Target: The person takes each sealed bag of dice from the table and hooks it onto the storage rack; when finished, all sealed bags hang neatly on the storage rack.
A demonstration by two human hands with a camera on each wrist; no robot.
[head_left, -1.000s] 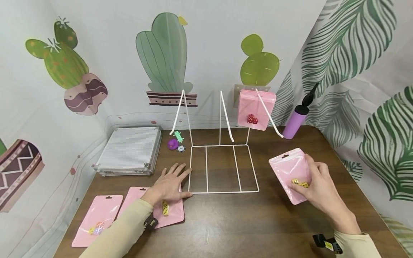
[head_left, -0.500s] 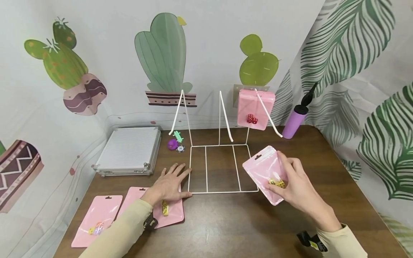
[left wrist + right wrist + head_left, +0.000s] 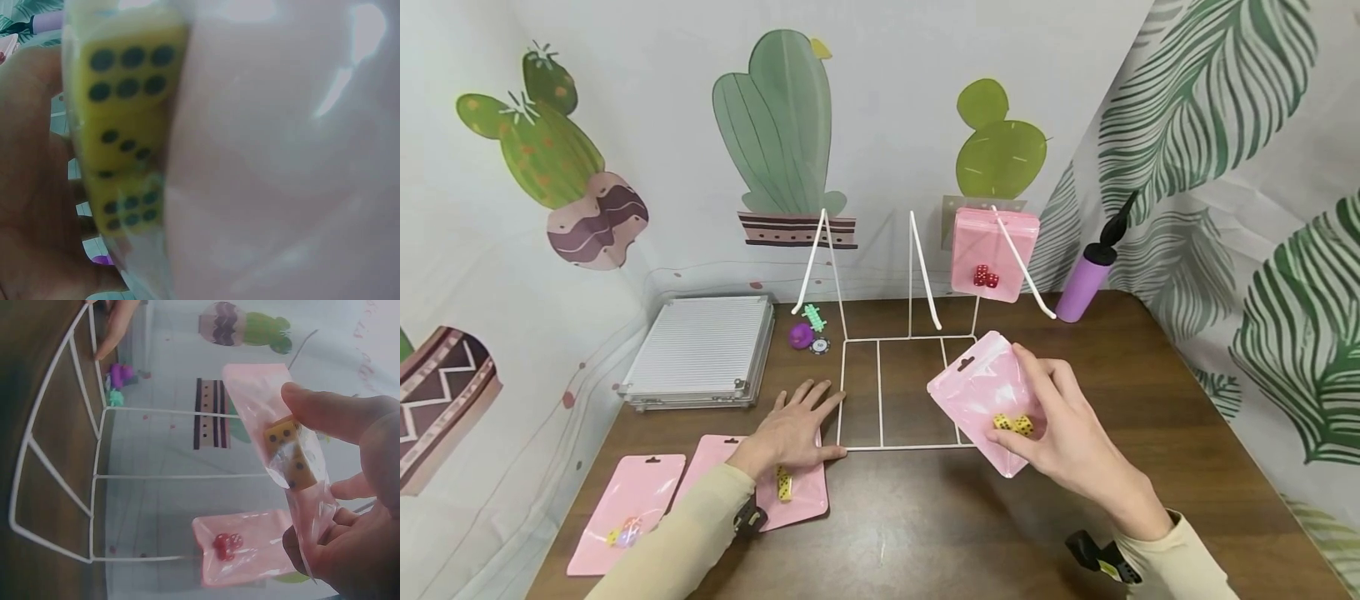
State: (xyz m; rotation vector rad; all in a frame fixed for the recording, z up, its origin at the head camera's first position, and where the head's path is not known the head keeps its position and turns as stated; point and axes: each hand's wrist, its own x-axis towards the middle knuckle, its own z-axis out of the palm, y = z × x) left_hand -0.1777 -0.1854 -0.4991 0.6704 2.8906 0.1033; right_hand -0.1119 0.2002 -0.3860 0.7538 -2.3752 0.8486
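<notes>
Between thumb and fingers, my right hand (image 3: 1071,437) pinches a pink zip bag (image 3: 977,387) with yellow dice (image 3: 1013,424) inside, tilted above the right part of the white wire rack (image 3: 880,392). In the right wrist view the held bag (image 3: 250,394) is seen side-on. My left hand (image 3: 793,429) lies with spread fingers at the rack's left base edge, over another pink bag (image 3: 808,496) of yellow dice. That bag fills much of the left wrist view, its dice (image 3: 128,137) close up. From the rack's right hook hangs a pink bag (image 3: 977,250) with red dice.
More pink bags, one with colored pieces (image 3: 632,500), lie at the front left. Behind them is a silver case (image 3: 700,346). A purple piece (image 3: 801,336), a green piece (image 3: 813,317) and a chip (image 3: 820,345) sit near the rack. A purple pump (image 3: 1082,287) stands back right.
My right hand has carried its bag leftward, from right of the rack to over the rack's right base. The left hand has stayed in place.
</notes>
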